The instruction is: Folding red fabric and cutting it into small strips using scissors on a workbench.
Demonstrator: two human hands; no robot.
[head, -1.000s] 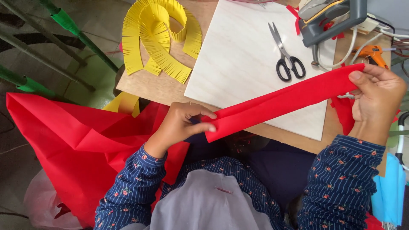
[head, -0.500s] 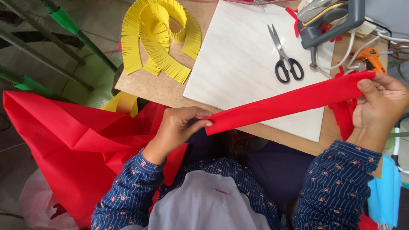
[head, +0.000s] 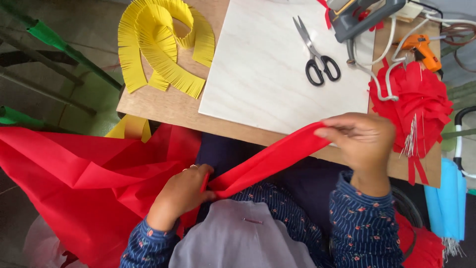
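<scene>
A folded red paper strip [head: 267,161] runs slantwise between my two hands, below the table's front edge. My left hand [head: 186,191] grips its lower end near my lap. My right hand [head: 359,141] pinches its upper end at the table's front edge. A large sheet of red paper [head: 84,183] spreads to the left, beside my left hand and over my lap. Black-handled scissors [head: 315,52] lie on the pale board [head: 267,74], beyond my right hand.
Fringed yellow paper strips [head: 163,49] curl at the table's left. A red fringed paper flower [head: 416,106] lies right of my right hand, with an orange glue gun [head: 421,47] and a grey tool [head: 362,15] behind. Green sticks [head: 64,49] lie left; blue paper [head: 448,203] hangs right.
Both hands have come closer together and lower with the red strip. My right hand moved left off the flower, which now shows. My left hand dropped toward my lap.
</scene>
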